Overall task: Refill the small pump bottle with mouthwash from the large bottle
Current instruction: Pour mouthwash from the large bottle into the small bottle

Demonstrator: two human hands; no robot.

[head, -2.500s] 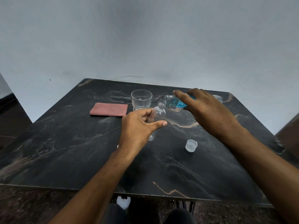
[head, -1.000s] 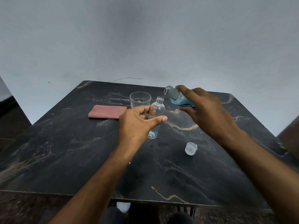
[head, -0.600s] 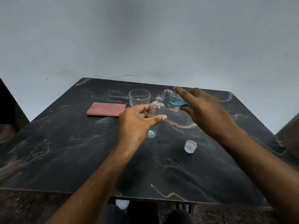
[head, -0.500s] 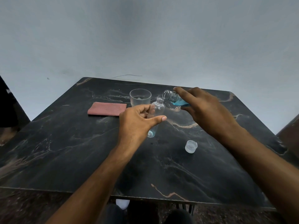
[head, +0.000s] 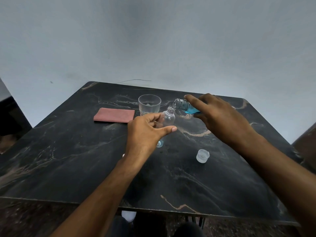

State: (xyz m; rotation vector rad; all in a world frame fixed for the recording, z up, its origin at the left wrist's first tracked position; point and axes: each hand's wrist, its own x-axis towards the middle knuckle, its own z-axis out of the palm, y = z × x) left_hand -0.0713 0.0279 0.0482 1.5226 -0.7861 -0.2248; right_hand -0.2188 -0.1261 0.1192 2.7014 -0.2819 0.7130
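My left hand (head: 147,132) grips the small clear bottle (head: 168,118), which stands uncapped on the black marble table (head: 68,159) and leans slightly right. Only a trace of liquid shows at its base. My right hand (head: 220,118) holds the large bottle (head: 185,106) tipped almost level, its open mouth just above and right of the small bottle's neck. Blue mouthwash sits in its lower part, mostly hidden under my fingers. No stream is visible between the two mouths.
A clear drinking glass (head: 149,104) stands right behind the small bottle. A folded pink cloth (head: 113,115) lies at the left. A translucent cap (head: 202,156) lies on the table in front of my right hand. A few dark drops sit near the small bottle's base.
The large bottle rose away after the first tilt, then came back down, its mouth now close to the small bottle's neck. My left hand kept its hold on the small bottle.
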